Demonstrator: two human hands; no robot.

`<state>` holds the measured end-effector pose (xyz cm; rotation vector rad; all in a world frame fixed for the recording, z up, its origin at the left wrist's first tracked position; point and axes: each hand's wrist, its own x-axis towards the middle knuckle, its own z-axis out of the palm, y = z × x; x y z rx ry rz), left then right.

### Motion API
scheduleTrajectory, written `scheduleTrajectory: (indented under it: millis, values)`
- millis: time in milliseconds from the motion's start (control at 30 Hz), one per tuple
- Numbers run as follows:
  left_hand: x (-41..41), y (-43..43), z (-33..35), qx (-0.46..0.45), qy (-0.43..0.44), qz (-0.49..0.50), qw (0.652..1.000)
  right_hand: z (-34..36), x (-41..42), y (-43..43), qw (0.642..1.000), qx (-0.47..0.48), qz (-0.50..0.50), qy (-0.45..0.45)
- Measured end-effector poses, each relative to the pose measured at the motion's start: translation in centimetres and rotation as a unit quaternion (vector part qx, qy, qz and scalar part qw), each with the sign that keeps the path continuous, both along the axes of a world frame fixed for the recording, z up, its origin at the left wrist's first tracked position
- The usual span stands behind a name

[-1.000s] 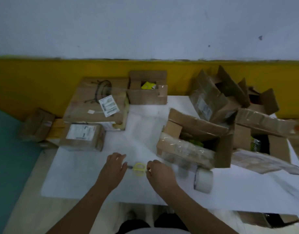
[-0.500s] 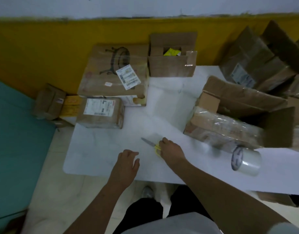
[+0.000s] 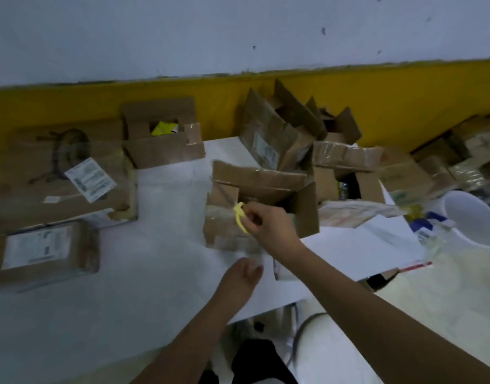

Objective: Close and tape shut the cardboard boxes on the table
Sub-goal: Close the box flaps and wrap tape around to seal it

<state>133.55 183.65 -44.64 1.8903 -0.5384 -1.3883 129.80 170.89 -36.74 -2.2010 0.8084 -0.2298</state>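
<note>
Lifting the yellow-handled scissors (image 3: 239, 214) off the white table (image 3: 160, 245), where they lay a moment ago, the right hand (image 3: 268, 227) now grips their handles with curled fingers over the near flap of the open cardboard box (image 3: 261, 187) in the table's middle. The left hand (image 3: 242, 277) has come near this box, fingers loosely bent, holding nothing. The flaps stand open, so I think closing comes before any cutting of tape.

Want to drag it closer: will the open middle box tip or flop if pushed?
Likely slides, not tips: the open box sits low and broad on the smooth table. Its raised flap is thin cardboard, so probably bends if pushed there.
</note>
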Motion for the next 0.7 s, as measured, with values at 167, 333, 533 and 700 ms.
scheduleTrajectory:
  millis: [167, 333, 533, 700]
  values:
    - [-4.4, -6.9, 1.2, 0.015, 0.029, 0.144, 0.989, -4.5, -2.7, -5.8, 0.996, 0.029, -0.024, 0.079]
    - [-5.6, -9.0, -0.7, 0.022, 0.069, 0.222, 0.972, -7.0, -1.9, -6.5, 0.995, -0.023, 0.009, 0.097]
    - [-5.9, -8.7, -1.7, 0.058, 0.104, 0.198, 0.973, -7.5, -1.8, -6.2, 0.989, -0.091, 0.036, 0.112]
    - [-5.7, -8.7, 0.2, 0.051, 0.176, 0.175, 0.967, -6.5, -1.3, -6.4, 0.992, -0.062, 0.03, 0.102]
